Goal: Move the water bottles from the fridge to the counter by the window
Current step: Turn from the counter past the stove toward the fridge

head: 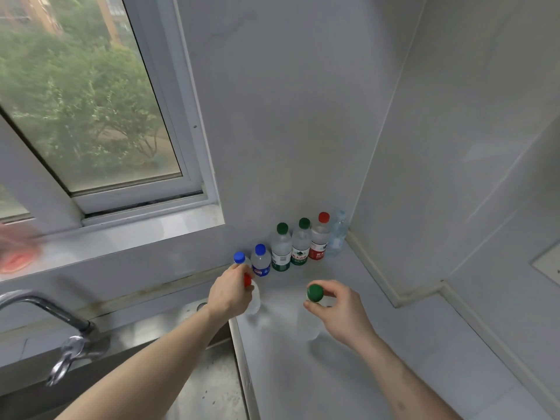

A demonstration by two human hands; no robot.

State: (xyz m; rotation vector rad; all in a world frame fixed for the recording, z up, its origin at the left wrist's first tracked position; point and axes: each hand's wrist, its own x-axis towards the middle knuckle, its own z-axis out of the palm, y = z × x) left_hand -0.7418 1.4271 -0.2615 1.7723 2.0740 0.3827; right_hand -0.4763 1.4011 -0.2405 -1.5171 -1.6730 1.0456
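Several water bottles stand in a row against the wall on the grey counter [348, 374]: two small blue-capped ones [261, 262], two green-capped ones [281, 248], a red-capped one [320, 237] and a pale clear one [338, 234] in the corner. My left hand [231, 294] grips the neck of a clear bottle with a red cap [254, 300], just in front of the leftmost blue-capped bottle. My right hand [339, 310] holds a clear bottle with a green cap [315, 293] by its top, its body blurred over the counter.
The window [91, 110] and its sill lie to the left, with a blurred red object [18, 253] on the sill. A metal tap [63, 334] and a sink [209, 386] sit at lower left. Walls close the corner on the right.
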